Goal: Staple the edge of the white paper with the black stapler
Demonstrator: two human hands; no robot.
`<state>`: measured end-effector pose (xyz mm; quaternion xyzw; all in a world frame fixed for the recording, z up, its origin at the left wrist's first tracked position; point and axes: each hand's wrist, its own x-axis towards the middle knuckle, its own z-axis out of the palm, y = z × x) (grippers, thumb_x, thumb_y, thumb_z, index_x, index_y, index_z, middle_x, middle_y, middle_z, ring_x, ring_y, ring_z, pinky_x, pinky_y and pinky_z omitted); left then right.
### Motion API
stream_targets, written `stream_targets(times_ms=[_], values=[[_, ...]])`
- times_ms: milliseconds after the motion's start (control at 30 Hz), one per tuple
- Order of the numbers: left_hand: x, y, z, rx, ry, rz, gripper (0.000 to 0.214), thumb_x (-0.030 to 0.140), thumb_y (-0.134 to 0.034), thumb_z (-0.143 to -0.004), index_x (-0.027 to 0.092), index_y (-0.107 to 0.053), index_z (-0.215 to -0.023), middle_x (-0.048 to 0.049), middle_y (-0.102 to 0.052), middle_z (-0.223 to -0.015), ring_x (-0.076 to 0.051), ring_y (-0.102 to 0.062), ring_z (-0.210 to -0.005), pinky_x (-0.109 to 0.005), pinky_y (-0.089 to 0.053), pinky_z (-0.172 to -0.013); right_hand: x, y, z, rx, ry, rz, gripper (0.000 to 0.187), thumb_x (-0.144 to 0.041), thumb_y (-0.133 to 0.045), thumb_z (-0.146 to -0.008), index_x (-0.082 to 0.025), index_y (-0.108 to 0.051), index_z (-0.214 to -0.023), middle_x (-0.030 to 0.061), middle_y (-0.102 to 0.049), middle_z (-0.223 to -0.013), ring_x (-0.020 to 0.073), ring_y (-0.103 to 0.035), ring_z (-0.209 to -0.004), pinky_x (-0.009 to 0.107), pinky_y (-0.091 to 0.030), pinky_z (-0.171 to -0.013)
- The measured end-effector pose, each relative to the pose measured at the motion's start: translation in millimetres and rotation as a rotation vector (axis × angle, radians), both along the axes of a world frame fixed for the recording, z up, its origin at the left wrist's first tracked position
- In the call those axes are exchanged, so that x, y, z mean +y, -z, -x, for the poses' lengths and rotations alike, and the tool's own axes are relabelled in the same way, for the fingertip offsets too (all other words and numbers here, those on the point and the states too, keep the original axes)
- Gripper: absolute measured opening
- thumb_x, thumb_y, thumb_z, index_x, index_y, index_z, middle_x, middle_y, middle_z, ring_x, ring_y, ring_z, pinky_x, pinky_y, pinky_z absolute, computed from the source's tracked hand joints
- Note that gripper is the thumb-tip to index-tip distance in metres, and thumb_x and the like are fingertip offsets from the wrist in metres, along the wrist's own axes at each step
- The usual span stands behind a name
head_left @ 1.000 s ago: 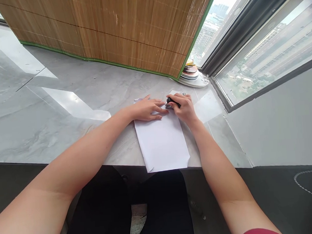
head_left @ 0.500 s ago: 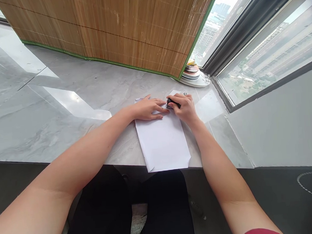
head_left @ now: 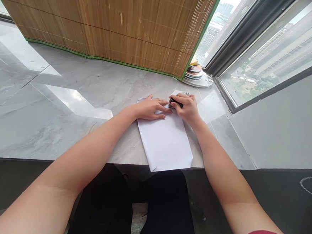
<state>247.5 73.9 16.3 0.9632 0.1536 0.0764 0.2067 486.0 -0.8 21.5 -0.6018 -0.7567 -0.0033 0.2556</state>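
- The grey marbled counter (head_left: 86, 79) is the broadest thing before me, streaked with pale veins and crossed by slanting patches of light; its near edge runs just above my dark-clad legs (head_left: 164, 205).
- A brown slatted blind (head_left: 106, 24) with green edging hangs at the back of the counter.
- To the right, a dark-framed window (head_left: 269, 59) looks out on buildings and greenery far below.
- My white paper (head_left: 168, 141) lies lengthwise on the counter straight in front of me, its near end reaching the counter's edge. It is plain and matte, longer than wide, with a turned-in crease at the near left corner and a slanted near right corner. The left side runs in a neat, folded-looking line; the far end is partly hidden under my hands, and its far left corner shows a bluish shadow.
- A stack of plates (head_left: 195, 73) stands in the far right corner, beside the window frame.
- My left hand (head_left: 153, 109) lies palm down across the far part of the paper, fingers spread and gripping nothing, their tips just beside the tool.
- My right hand (head_left: 186, 107) is curled firmly around the tool at the paper's far right part.
- The black tool (head_left: 173, 101), smallest of all, shows a rounded dark end with a glint of metal beneath; my fingers cover the rest.
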Motion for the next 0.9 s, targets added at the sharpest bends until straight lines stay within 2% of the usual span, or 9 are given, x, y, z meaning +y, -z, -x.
stream_targets(times_ms=[133, 567, 900], values=[[0.5, 0.0, 0.9, 0.008, -0.001, -0.001, 0.043, 0.046, -0.060, -0.111, 0.043, -0.070, -0.152, -0.0027, -0.047, -0.178, -0.034, -0.041, -0.164, -0.070, -0.014, -0.136, 0.6, 0.8, -1.3, 0.005, -0.007, -0.003, 0.027, -0.031, -0.059, -0.102, -0.029, -0.081, -0.117, 0.0050, -0.081, -0.108, 0.0294, -0.072, -0.102, 0.049, -0.036, -0.102], [2.7, 1.9, 1.4, -0.024, -0.003, 0.022, 0.041, 0.046, -0.062, -0.108, 0.044, -0.074, -0.148, -0.0025, -0.053, -0.173, -0.035, -0.048, -0.158, -0.067, -0.015, -0.136, 2.3, 2.3, -4.5, -0.003, -0.032, -0.001, 0.027, -0.031, -0.058, -0.101, -0.029, -0.080, -0.117, 0.0046, -0.082, -0.109, 0.0298, -0.073, -0.106, 0.049, -0.036, -0.102], [1.9, 1.3, 1.7, -0.001, -0.008, 0.013, 0.042, 0.046, -0.060, -0.109, 0.043, -0.073, -0.149, -0.0025, -0.045, -0.179, -0.035, -0.046, -0.160, -0.071, -0.012, -0.136, 0.2, -1.1, 0.8, -0.085, -0.008, 0.040, 0.025, -0.029, -0.057, -0.102, -0.030, -0.079, -0.115, 0.0049, -0.080, -0.107, 0.0297, -0.068, -0.105, 0.050, -0.033, -0.101]])
